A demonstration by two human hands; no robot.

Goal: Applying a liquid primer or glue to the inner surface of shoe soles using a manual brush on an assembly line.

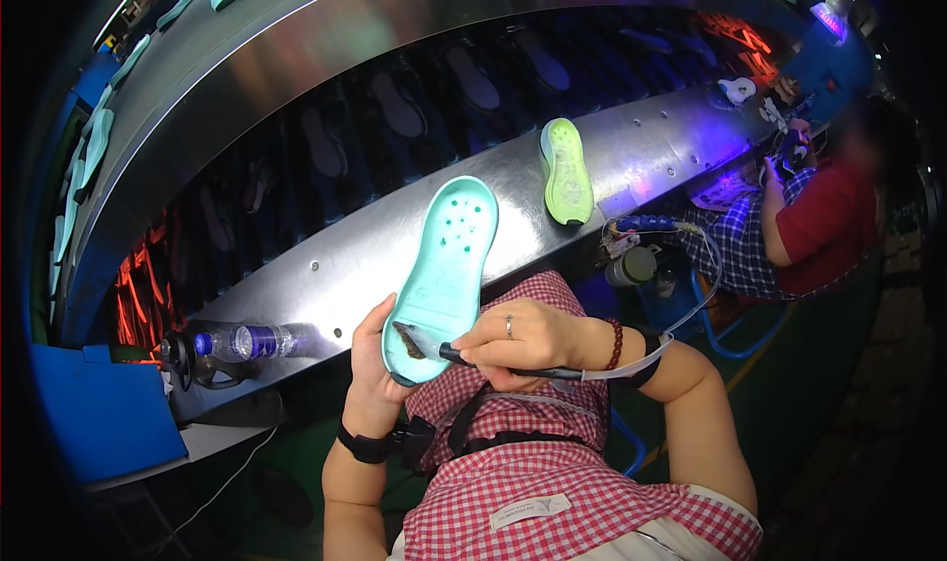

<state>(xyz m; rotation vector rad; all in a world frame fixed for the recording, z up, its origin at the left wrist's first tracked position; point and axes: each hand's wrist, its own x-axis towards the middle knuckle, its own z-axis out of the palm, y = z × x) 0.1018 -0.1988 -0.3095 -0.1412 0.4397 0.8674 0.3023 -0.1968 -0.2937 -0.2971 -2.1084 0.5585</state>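
Observation:
My left hand (371, 356) grips the heel end of a mint-green shoe sole (446, 265), holding it tilted in front of my lap with its hollow inner side up. Several small holes dot its toe end. My right hand (521, 338) is closed round the black handle of a brush (408, 342) with a thin tube attached. Its dark bristles touch, or nearly touch, the inside of the heel. On the metal ledge (395, 198) beyond lies a yellow-green sole (566, 175), apart from both hands.
Behind the ledge, dark soles (398, 103) sit in a row on a conveyor, with orange-lit parts at both ends. Bottles (258, 342) lie at the left. A lidded pot (631, 265) stands at the right, near a clear tube (712, 265). A seated co-worker in red (834, 201) works beyond.

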